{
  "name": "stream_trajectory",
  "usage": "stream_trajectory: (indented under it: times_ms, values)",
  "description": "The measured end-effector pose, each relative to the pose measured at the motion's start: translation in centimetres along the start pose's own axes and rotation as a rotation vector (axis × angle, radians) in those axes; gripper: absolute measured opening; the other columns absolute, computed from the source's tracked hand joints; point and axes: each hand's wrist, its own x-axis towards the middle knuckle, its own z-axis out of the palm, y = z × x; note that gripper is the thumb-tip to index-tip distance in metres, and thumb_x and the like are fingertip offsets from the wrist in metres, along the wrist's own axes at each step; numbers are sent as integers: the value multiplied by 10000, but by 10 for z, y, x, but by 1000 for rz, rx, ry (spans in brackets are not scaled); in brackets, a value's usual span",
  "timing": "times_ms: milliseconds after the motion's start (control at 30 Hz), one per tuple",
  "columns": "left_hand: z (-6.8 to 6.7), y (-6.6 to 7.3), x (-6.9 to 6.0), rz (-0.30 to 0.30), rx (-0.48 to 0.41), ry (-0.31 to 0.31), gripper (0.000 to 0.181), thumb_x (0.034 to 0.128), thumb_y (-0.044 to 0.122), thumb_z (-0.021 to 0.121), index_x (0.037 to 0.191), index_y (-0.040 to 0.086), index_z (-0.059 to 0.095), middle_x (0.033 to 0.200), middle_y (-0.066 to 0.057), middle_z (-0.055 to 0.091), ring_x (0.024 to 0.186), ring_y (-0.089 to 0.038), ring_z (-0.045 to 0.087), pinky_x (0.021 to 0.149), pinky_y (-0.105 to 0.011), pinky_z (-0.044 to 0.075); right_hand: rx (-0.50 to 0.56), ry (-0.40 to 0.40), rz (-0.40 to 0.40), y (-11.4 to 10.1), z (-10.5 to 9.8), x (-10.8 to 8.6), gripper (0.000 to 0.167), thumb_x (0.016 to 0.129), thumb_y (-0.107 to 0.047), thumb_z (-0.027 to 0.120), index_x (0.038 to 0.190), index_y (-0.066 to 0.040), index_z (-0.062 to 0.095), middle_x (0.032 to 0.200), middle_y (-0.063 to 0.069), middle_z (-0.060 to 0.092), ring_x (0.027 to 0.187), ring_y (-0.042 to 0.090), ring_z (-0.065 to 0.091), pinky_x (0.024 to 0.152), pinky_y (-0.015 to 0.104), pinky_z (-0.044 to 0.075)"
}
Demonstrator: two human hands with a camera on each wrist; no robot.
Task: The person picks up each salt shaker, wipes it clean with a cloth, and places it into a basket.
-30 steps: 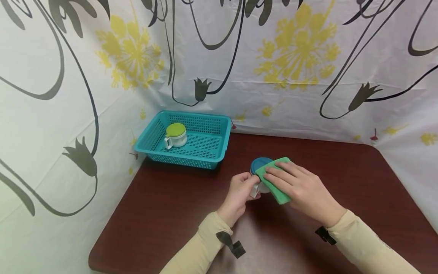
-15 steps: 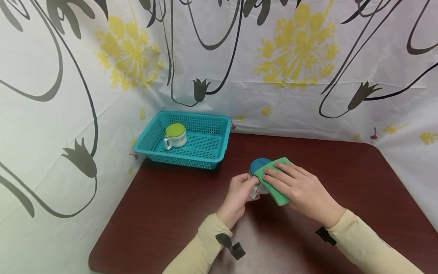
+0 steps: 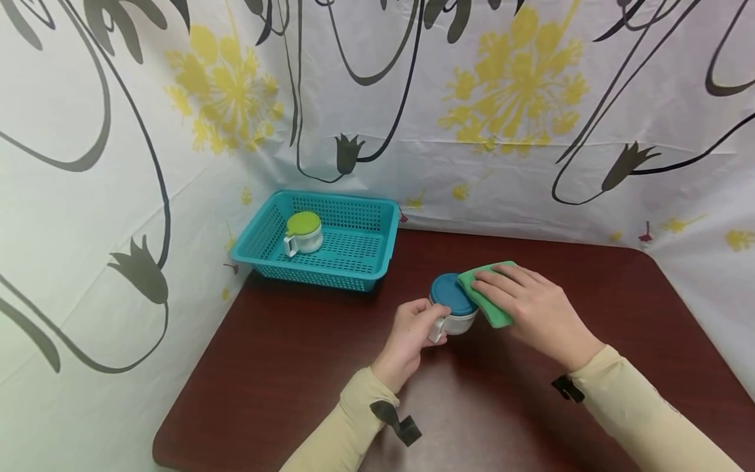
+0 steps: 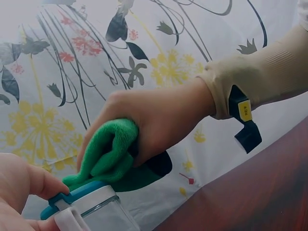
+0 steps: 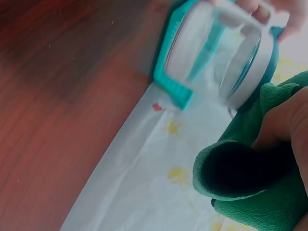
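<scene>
A clear jar with a white rim and a blue lid [image 3: 451, 294] is held above the table, tilted. My left hand [image 3: 413, 328] grips its white handle [image 3: 437, 330], the thumb at the lid's edge. In my right hand [image 3: 537, 311] is a folded green cloth [image 3: 492, 298], touching the right side of the lid. The left wrist view shows the cloth [image 4: 109, 151] bunched under the right hand [image 4: 154, 115], against the lid [image 4: 77, 196]. In the right wrist view the jar's clear body [image 5: 207, 53] lies beside the cloth [image 5: 264, 207].
A turquoise basket [image 3: 312, 278] stands at the back left of the dark red table [image 3: 283, 367]. Inside it, toward the left, is a similar jar with a green lid [image 3: 303, 223]. A patterned white sheet [image 3: 377, 111] hangs behind the table and along its left side.
My right hand and the cloth have moved right and slightly away, uncovering more of the blue lid and jar. My left hand keeps its grip with almost no movement.
</scene>
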Motion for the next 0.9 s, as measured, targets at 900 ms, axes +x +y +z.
stream_trajectory:
  times_ms: [900]
  values:
    - [-2,1,-2,-23,4,-15,247,875,230,737,730,75,612,869,-103,613,711,-235,628,700,-402,596,30,51,13,-8,3,8,698,651,-5,816,1321,-125,666,1294,38,659,1205,334,598,954,556,487]
